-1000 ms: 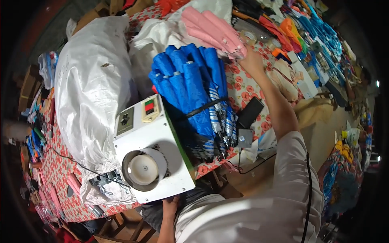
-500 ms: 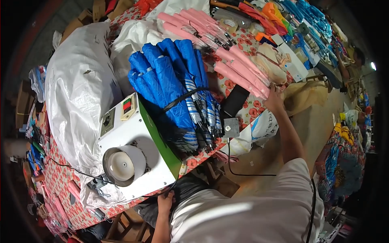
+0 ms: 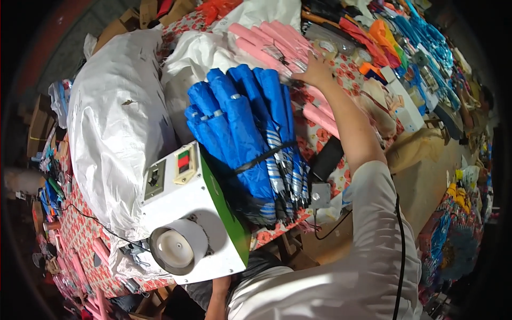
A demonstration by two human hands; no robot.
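My right hand [image 3: 318, 72] is stretched out over the table, at the handle ends of a pile of pink folded umbrellas [image 3: 261, 45]. Its thumb and fingers are spread apart around those ends; whether they touch is hard to see. Below my right forearm lie more pink folded umbrellas [image 3: 321, 118], partly covered by it. My left hand [image 3: 221, 281] is low by my lap, its fingers hidden behind the white and green machine [image 3: 213, 266]. Between my arms stands a bundle of blue folded umbrellas [image 3: 240, 128], tied with a black strap.
Large white sacks [image 3: 114, 117] fill the left side of the flowered tablecloth [image 3: 85, 234]. A black phone-like slab [image 3: 326, 159] and a small grey metal box [image 3: 320, 196] lie right of the blue bundle. Tape rolls [image 3: 326, 49] and a beige cloth bag [image 3: 380, 101] are farther right.
My right hand has moved up and left, from the nearer pink umbrellas to the farther pile. The view has shifted, and my left hand has slipped behind the machine.
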